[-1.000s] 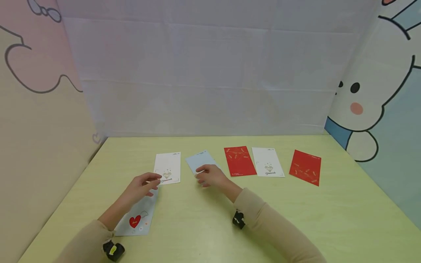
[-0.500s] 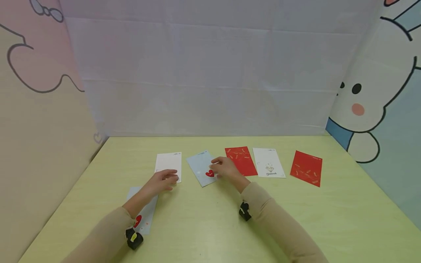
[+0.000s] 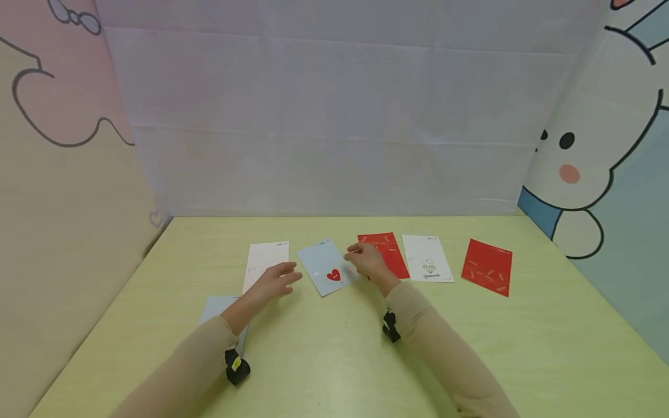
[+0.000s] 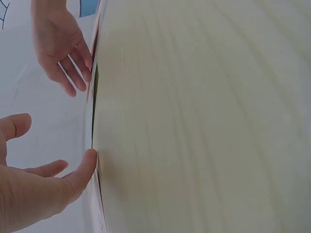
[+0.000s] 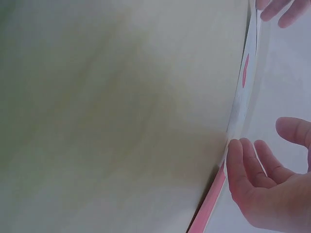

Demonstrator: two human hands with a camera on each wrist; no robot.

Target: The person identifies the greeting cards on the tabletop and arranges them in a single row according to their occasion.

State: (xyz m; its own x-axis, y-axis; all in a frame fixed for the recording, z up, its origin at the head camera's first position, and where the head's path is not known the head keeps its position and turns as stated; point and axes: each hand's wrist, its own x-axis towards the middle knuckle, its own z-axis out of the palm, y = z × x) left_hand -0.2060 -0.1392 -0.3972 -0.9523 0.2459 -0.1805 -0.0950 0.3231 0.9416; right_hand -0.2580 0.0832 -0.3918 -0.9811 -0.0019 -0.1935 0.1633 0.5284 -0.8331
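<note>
A row of cards lies on the pale green table (image 3: pixel 334 348). My left hand (image 3: pixel 288 276) rests with straight fingers on the lower part of a white card (image 3: pixel 266 256). In the left wrist view a fingertip of the left hand (image 4: pixel 73 177) touches a card's edge. My right hand (image 3: pixel 355 256) is at the right edge of a light blue card with a red heart (image 3: pixel 325 268), its fingers loose and holding nothing. It partly covers a red card (image 3: pixel 385 251). The right wrist view shows the right hand (image 5: pixel 255 167) with open fingers beside a card edge.
A white card with a diamond print (image 3: pixel 427 258) and another red card (image 3: pixel 486 267) lie further right. A second light blue card (image 3: pixel 215 304) lies under my left forearm. Fabric walls enclose the table at the back and both sides.
My right hand slid right off the blue card, uncovering its red heart. My left hand moved forward and right over the white card, and its forearm now hides the near blue card's heart.
</note>
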